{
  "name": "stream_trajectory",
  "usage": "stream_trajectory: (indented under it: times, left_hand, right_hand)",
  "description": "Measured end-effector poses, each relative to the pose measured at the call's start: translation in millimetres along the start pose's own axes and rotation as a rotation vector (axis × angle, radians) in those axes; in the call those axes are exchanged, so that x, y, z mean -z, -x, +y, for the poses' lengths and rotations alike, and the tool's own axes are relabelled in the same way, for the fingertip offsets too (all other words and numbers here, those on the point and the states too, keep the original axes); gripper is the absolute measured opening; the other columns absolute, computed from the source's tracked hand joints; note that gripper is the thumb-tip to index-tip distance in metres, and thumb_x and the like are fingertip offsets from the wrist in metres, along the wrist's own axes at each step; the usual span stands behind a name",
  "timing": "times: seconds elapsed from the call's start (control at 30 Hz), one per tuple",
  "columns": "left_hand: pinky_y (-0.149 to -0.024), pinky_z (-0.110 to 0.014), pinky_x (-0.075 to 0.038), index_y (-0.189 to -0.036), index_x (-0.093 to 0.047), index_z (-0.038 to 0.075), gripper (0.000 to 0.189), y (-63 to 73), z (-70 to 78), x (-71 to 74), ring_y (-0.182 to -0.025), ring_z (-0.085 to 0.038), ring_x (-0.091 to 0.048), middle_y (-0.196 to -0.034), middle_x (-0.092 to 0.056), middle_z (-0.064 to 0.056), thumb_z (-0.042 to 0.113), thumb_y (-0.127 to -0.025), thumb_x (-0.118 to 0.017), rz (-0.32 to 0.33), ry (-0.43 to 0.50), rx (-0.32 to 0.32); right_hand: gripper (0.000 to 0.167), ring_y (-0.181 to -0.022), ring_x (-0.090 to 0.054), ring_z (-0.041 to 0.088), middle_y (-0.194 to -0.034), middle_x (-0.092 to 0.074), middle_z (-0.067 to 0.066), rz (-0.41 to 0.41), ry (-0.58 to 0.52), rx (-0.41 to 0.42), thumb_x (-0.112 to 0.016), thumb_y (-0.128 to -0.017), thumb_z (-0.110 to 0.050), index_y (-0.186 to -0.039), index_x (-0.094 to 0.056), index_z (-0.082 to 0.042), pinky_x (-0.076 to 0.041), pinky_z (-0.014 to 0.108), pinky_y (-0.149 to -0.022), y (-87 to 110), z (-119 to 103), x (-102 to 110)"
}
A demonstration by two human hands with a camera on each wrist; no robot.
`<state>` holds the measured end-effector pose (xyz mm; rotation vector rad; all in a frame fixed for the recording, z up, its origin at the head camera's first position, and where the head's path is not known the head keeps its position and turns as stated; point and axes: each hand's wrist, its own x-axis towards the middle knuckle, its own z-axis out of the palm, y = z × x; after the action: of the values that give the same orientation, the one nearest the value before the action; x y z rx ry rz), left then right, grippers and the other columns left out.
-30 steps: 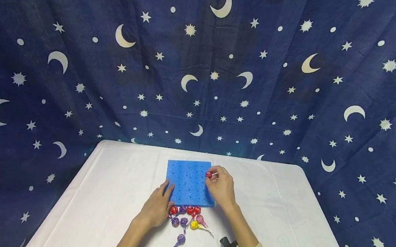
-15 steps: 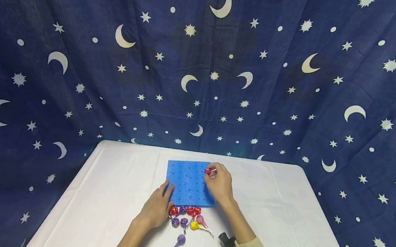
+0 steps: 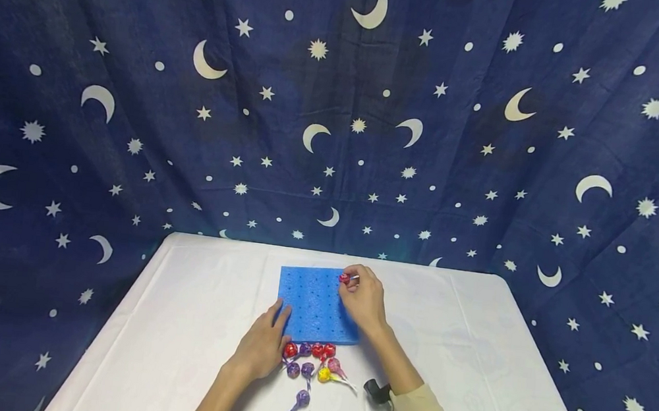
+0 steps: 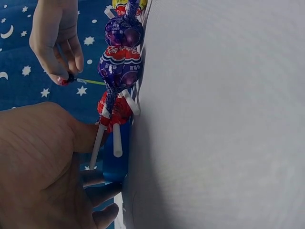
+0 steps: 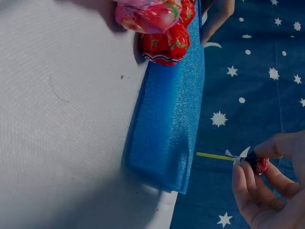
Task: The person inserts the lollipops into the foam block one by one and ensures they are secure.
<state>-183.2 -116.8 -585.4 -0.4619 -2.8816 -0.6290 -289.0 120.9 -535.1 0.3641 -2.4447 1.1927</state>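
Note:
A blue foam block dotted with small dark holes lies on the white table. My left hand rests against its near left corner, fingers extended along the side and thumb at the front edge. Over the far right corner, my right hand pinches a lollipop by its red and dark wrapped head. In the right wrist view, the lollipop's thin yellow stick points toward the foam, its tip apart from the block's top face.
Several wrapped lollipops lie along the foam's near side: red ones, purple ones, a pink one and a yellow one. One purple lollipop lies nearer the front. A starry blue curtain hangs behind the table.
My right hand has moved slightly away from me and to the left with the lollipop, toward the foam's far right corner. The left hand stays in place.

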Motion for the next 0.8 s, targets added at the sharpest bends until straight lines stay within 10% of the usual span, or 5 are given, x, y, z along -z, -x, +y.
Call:
stream_trajectory:
  times: [0.8]
  left_hand:
    - [-0.121,-0.055,-0.037,-0.157,-0.041,-0.002,0.06,-1.0,4.2,4.3,-0.141,-0.048,-0.045,-0.163,-0.033,-0.028,0.023,-0.105,-0.06,-0.049,-0.006,0.04]
  right_hand:
    - [0.02,-0.074,-0.067,0.01,-0.095,-0.071,0.005,-0.045,0.049,-0.019,-0.079,-0.083,-0.002,-0.101,-0.072,-0.007,-0.06,0.031,-0.069,5.2,8.5,-10.2]
